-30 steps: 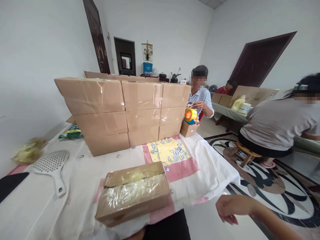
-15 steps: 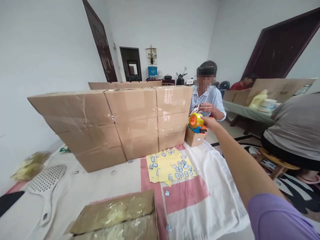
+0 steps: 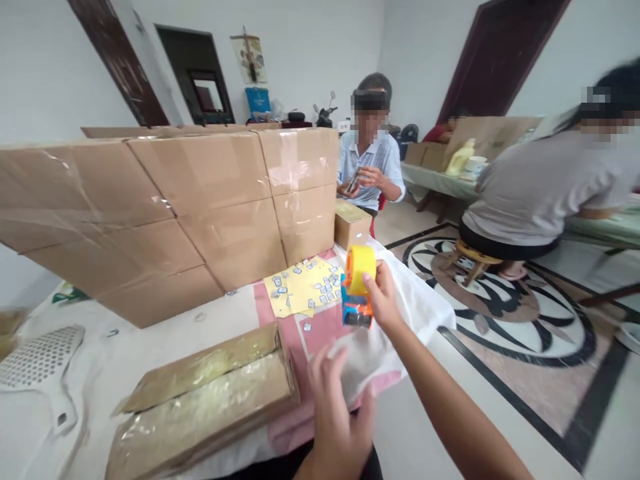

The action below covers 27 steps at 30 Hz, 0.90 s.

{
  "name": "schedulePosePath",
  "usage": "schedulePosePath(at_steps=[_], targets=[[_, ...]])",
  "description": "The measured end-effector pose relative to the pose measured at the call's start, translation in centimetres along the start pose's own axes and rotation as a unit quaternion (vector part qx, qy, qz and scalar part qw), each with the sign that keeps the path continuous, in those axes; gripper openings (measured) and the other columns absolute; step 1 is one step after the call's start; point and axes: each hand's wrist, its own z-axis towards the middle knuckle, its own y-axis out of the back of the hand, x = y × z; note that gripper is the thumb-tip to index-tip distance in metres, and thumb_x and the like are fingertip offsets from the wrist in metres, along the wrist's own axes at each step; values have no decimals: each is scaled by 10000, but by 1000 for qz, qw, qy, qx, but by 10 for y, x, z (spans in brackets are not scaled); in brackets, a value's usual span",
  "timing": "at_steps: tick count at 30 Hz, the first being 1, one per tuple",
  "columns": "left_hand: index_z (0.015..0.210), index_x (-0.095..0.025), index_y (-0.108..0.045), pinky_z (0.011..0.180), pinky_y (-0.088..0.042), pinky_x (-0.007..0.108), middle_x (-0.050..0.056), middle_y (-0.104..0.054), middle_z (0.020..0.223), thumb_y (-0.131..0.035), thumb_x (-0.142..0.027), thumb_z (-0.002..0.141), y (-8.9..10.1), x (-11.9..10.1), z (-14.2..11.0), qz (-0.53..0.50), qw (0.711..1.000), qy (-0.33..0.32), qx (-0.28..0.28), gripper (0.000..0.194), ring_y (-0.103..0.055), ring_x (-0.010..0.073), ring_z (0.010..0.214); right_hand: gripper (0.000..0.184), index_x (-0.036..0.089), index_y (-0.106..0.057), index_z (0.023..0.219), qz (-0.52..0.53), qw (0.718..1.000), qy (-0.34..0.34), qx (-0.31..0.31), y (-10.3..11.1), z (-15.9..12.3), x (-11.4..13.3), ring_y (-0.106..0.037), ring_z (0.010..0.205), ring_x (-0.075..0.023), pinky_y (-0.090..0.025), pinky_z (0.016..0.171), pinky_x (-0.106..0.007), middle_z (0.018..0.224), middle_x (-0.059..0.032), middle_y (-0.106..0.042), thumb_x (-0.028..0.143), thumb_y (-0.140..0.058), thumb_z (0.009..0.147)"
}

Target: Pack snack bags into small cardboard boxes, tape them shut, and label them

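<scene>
My right hand (image 3: 384, 299) is closed on a tape dispenser (image 3: 357, 285) with a yellow roll and an orange and blue body, held above the table's near right part. My left hand (image 3: 336, 413) is raised low in front of me, fingers spread, holding nothing, just right of a flat cardboard box (image 3: 210, 400) wrapped in clear tape. Behind the dispenser lies a yellow sheet (image 3: 300, 288) strewn with several small blue-and-white pieces.
A wall of stacked cardboard boxes (image 3: 200, 200) runs across the table. A small box (image 3: 352, 227) stands at its right end. A white perforated scoop (image 3: 37, 363) lies at left. One person sits behind the boxes, another (image 3: 540, 193) on a stool at right.
My right hand reached out to the small box, took the tape dispenser off it and brought it back toward me. My left hand has come up into view. The camera moved closer.
</scene>
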Motion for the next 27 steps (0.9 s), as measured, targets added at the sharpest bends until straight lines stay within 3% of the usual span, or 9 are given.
schedulePosePath(at_steps=[2,5,8,11,15,20,24,27], targets=[[1465,-251,-502,1200,-385,560,160,-420,1557,-632,-379,941,-10,-10,15,-25,998,-26,-44,555,-366,351,1488,422,271,-471,939,17,1000,3,8,1,-42,10,-601,723,-204,-527,650,-335,854,-21,-598,687,-542,915],[1341,-229,-609,1200,-368,549,163,-465,1492,-635,-417,936,-20,-15,29,-62,998,-6,-8,447,-380,338,1463,452,268,-468,910,17,999,18,24,4,-74,25,-537,664,-199,-481,612,-329,789,-10,-542,717,-431,951],[1108,-229,-744,1159,-408,536,148,-529,1411,-627,-443,922,-15,-11,30,-112,991,55,46,307,-446,341,1402,480,259,-455,842,-2,999,41,35,8,-85,41,-453,615,-179,-421,586,-317,749,0,-489,718,-388,967],[885,-237,-790,1112,-455,476,116,-594,1331,-677,-498,868,-3,-9,22,-182,976,76,93,285,-480,338,1371,556,242,-483,762,-19,995,58,74,11,-91,52,-425,601,-170,-383,582,-319,716,-4,-487,771,-429,923],[805,-214,-782,1022,-511,382,103,-670,1166,-666,-554,851,7,-14,14,-242,957,84,139,363,-624,285,1193,632,227,-555,725,-54,990,54,117,7,-95,52,-429,583,-174,-360,571,-325,657,-12,-511,838,-466,862],[766,-206,-735,1008,-508,350,102,-712,1144,-715,-538,811,24,-19,11,-257,952,102,133,336,-629,278,1204,628,239,-460,655,-88,995,43,35,5,-83,42,-372,597,-164,-339,574,-322,634,4,-441,824,-447,883],[701,-166,-718,802,-575,374,86,-720,738,-785,-608,723,41,-19,-1,-270,933,129,203,448,-707,247,776,622,246,-427,629,-97,994,41,-33,11,-78,35,-364,586,-161,-333,548,-318,593,14,-413,816,-469,874],[705,-144,-711,639,-573,364,74,-692,638,-807,-687,651,41,-18,-11,-285,915,162,233,554,-645,195,555,598,253,-437,654,-93,992,36,-71,10,-79,30,-396,584,-169,-363,534,-322,605,7,-450,801,-442,892]])
